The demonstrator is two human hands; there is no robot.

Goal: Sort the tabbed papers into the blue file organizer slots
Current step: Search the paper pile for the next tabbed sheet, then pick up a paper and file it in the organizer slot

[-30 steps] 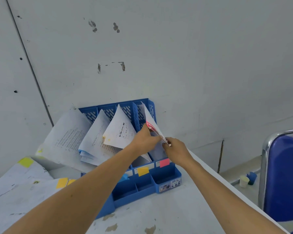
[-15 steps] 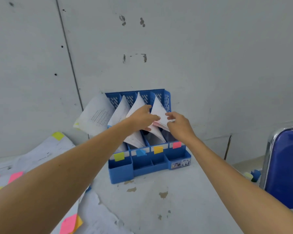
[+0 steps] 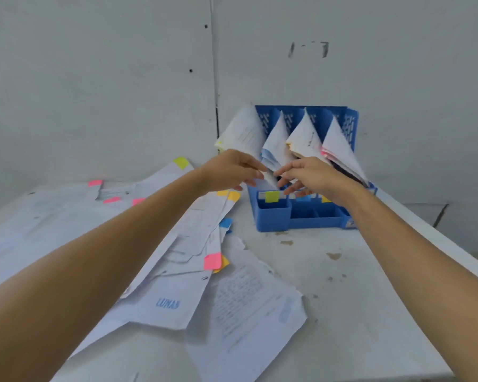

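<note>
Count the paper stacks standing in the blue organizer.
4, one per slot of the blue organizer: far-left stack leaning out to the left, second stack, third stack, far-right stack. The left hand and right hand cover some lower edges, but no further stack seems hidden.

We record the left arm [image 3: 108, 252] and right arm [image 3: 398, 244] stretched forward, converging. The left hand [image 3: 229, 172] is palm down with fingers reaching rightward; blur prevents us confirming any pinch. The right hand [image 3: 312, 176] has its fingers spread and relaxed, pointing left, with the tips close to the left's.
</note>
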